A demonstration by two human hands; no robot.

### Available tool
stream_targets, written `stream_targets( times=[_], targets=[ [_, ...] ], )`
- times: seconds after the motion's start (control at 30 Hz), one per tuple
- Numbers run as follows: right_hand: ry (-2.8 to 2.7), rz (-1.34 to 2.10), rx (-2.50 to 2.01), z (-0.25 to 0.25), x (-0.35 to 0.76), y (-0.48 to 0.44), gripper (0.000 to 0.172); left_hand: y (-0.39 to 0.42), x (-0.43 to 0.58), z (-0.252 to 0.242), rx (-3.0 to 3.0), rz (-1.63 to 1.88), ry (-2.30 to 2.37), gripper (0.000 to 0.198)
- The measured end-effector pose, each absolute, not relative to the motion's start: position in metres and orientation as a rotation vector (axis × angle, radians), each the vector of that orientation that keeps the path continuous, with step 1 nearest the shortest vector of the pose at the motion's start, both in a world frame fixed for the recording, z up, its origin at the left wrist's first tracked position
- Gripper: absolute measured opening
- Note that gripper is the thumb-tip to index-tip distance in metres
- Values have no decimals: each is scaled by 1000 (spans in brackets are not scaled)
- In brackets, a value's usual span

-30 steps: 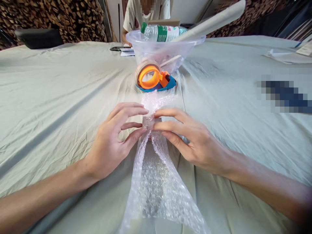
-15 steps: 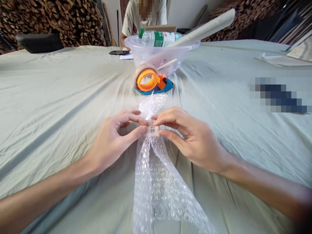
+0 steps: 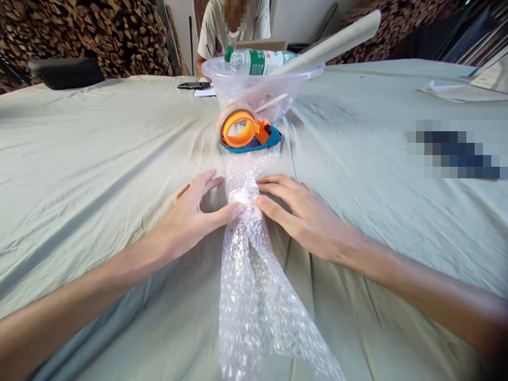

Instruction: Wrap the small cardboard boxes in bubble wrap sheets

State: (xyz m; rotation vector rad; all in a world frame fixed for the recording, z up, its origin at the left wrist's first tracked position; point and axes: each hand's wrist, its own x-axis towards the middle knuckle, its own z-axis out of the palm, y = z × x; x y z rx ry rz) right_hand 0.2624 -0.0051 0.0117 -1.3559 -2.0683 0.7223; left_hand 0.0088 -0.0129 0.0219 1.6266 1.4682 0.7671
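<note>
A long strip of bubble wrap runs along the table toward me, its near end split into two flaps. Partway up, it is bunched into a bright, shiny lump; whatever lies inside cannot be made out. My left hand is open at the left side, thumb resting on the wrap and fingers spread beyond it. On the right, my right hand has its thumb and fingertips against the edge of the wrap, fingers apart. Just past the strip's far end sits an orange and blue tape dispenser with a roll of tape.
A translucent plastic basin behind the dispenser holds a green-capped bottle and a white roll. A phone and a black case lie to the left. Across the table is a person. A pale cloth covers the table.
My fingers have parted from their pinch on a small clear piece at the wrap's middle. Bubble wrap now covers that spot, and both hands have spread along its sides.
</note>
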Motion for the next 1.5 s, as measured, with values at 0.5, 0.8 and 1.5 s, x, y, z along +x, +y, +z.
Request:
stream_targets(
  times=[0.5,0.8,1.5],
  targets=[
    [-1858,1122,-715,10,257,-2,19,-14,11,11,1764,986,1124,65],
    [-1926,614,-762,5,260,-11,28,-29,16,16,2177,1138,1181,31],
    [-2258,80,-607,17,266,-18,33,-33,19,16,2408,1323,1061,12]
  ],
)
